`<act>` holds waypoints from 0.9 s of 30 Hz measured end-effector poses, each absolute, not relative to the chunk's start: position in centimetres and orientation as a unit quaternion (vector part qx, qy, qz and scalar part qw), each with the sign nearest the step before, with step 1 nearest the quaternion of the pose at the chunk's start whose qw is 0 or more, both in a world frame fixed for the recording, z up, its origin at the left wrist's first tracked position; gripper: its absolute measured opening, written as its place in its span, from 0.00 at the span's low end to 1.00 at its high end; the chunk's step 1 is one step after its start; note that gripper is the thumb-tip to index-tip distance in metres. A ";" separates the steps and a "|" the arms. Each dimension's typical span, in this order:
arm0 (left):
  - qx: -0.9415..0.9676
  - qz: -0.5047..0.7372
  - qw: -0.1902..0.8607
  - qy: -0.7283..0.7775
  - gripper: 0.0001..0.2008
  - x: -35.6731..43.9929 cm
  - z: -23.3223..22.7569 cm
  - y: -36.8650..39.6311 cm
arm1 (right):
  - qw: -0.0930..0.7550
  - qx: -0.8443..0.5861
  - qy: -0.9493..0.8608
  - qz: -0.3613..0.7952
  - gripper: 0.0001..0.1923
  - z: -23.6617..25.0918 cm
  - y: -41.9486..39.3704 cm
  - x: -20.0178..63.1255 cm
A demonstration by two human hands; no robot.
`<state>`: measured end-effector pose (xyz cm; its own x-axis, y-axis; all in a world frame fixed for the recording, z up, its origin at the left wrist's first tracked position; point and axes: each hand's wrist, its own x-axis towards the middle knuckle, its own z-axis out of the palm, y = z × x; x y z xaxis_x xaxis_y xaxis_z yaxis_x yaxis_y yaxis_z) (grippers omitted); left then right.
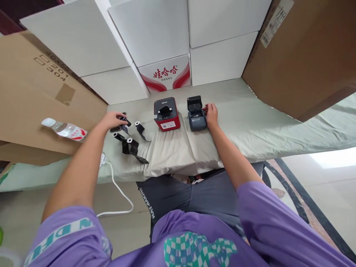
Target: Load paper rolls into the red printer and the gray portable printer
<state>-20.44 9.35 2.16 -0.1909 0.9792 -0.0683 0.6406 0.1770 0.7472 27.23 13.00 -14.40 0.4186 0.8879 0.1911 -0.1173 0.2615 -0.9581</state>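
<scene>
My left hand (112, 119) is curled on a black ribbon roll (122, 120), gripping it from the loose rolls (129, 142) on the cloth-covered table (250, 122). My right hand (211, 113) rests fingertips on the dark small printer (197, 118), lid open; can't tell if it grips. Red printer (167, 115) sits just beside, between the hands. Looks like the loading step: the roll needs carrying across into the open bay.
</scene>
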 end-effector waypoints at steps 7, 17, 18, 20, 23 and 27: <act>0.654 -0.013 0.108 0.748 0.11 -19.6 -2.4 10.1 | 0.686 -0.492 -0.390 0.367 0.19 -14.1 12.9 27.3; 0.804 -0.127 0.007 0.580 0.31 -18.1 -1.7 9.6 | 0.674 -0.496 -0.416 0.355 0.18 -14.6 13.3 27.6; 0.811 -0.125 0.009 0.571 0.27 -17.7 -1.8 9.5 | 0.673 -0.496 -0.418 0.355 0.17 -14.6 13.4 27.6; 0.809 -0.094 0.016 0.580 0.18 -17.3 -1.8 9.4 | 0.672 -0.497 -0.417 0.356 0.16 -14.5 13.3 27.7; 0.773 0.048 0.067 0.630 0.10 -17.2 -1.2 9.2 | 0.675 -0.494 -0.416 0.357 0.15 -14.4 13.1 27.7; 0.594 0.357 0.243 0.679 0.08 -16.0 -0.2 8.4 | 0.675 -0.493 -0.419 0.355 0.14 -14.3 13.0 27.6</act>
<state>-16.05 8.43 -0.16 -0.1762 0.9799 0.0934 0.6326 0.0401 0.7734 27.61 12.97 -14.35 0.3968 0.8925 0.2145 -0.0660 0.2608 -0.9631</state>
